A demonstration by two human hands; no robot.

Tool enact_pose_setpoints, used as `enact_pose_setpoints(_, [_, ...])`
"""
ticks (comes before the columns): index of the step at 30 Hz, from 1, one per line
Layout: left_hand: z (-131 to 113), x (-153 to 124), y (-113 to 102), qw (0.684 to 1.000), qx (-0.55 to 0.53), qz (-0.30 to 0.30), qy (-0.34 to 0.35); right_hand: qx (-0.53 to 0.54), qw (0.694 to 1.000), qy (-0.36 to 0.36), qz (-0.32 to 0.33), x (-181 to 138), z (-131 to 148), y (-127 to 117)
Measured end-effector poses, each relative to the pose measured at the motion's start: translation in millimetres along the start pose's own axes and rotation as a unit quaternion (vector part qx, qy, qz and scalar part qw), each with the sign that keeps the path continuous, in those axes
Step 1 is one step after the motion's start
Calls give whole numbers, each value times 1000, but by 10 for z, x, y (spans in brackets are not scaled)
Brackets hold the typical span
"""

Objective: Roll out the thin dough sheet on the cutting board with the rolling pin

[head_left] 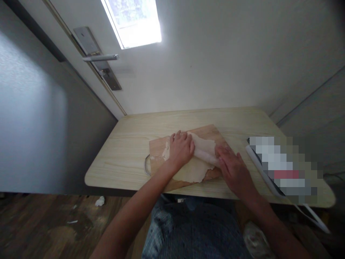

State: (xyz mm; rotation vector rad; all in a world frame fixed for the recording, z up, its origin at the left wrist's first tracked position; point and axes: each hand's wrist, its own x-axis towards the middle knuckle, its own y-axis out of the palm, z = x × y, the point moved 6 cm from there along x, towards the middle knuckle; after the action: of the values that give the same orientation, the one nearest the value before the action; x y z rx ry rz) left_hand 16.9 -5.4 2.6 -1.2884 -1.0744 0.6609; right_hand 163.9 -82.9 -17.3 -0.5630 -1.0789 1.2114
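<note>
A thin, pale sheet of dough [192, 172] with ragged edges lies on a wooden cutting board [211, 132]. Across the dough runs a whitish rolling pin [206, 157], slanting down to the right. My left hand [182, 146] is closed over its left end, fingers pointing away from me. At the other end, my right hand [234, 168] grips the pin near the board's right edge. Both ends of the pin are hidden beneath my hands. Small dough scraps [166, 151] stick to the board left of my left hand.
The board's metal handle [147, 165] points left on the light wooden table [129, 138]. To the right lies a blurred-out flat device [283, 169] with a white cable [314, 216]. A door with a lever handle [101, 57] stands behind the table.
</note>
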Motion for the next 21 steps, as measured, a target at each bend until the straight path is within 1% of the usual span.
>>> enact_pose_setpoints(3, [-14, 87, 31, 1000, -6, -2, -1, 11, 1000, 11, 3, 71, -43, 20])
enact_pose_setpoints(6, [-38, 233, 71, 1000, -12, -7, -11, 26, 999, 40, 0, 181, -143, 55])
enact_pose_setpoints(10, [-63, 378, 112, 1000, -5, 6, -22, 30, 998, 60, -8, 278, -245, 90])
enact_pose_setpoints(17, [-64, 491, 145, 999, 1, 33, -32, -17, 997, 80, 2, 356, -363, 106])
enact_pose_setpoints(21, [-66, 562, 157, 998, -8, 42, -42, -19, 996, 82, 21, 402, -437, 146])
